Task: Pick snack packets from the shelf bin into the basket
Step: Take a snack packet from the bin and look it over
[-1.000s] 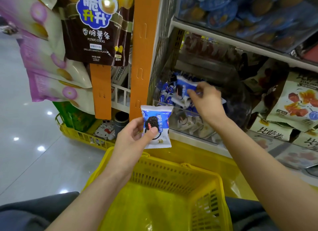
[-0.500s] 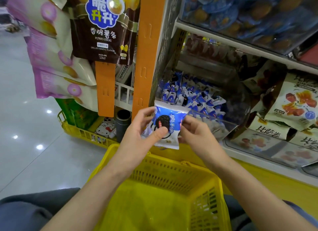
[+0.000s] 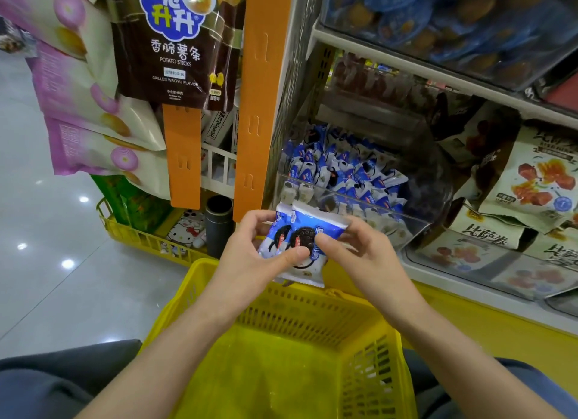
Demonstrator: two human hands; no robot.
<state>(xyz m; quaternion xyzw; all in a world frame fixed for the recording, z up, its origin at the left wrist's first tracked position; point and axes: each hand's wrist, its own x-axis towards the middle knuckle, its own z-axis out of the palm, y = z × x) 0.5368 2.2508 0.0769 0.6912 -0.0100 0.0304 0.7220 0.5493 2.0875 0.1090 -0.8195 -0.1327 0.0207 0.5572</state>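
Two blue-and-white snack packets [image 3: 301, 240] with a dark cookie picture overlap above the far rim of the yellow basket [image 3: 281, 375]. My left hand [image 3: 250, 256] grips them from the left, thumb across the front. My right hand [image 3: 356, 253] pinches the front packet from the right. Behind them a clear shelf bin [image 3: 416, 212] holds several more of the same packets [image 3: 344, 171]. The basket sits on my lap with no packet visible inside it.
An orange upright post [image 3: 259, 99] stands left of the bin. Hanging potato-stick bags [image 3: 175, 43] and purple bags [image 3: 75, 106] fill the upper left. Other snack bags [image 3: 538, 181] lie right of the bin. A second yellow basket [image 3: 137, 231] sits on the floor.
My right hand pulled a packet out of the bin and brought it down against the packet in my left hand. Both hands now hold the two packets together over the basket.
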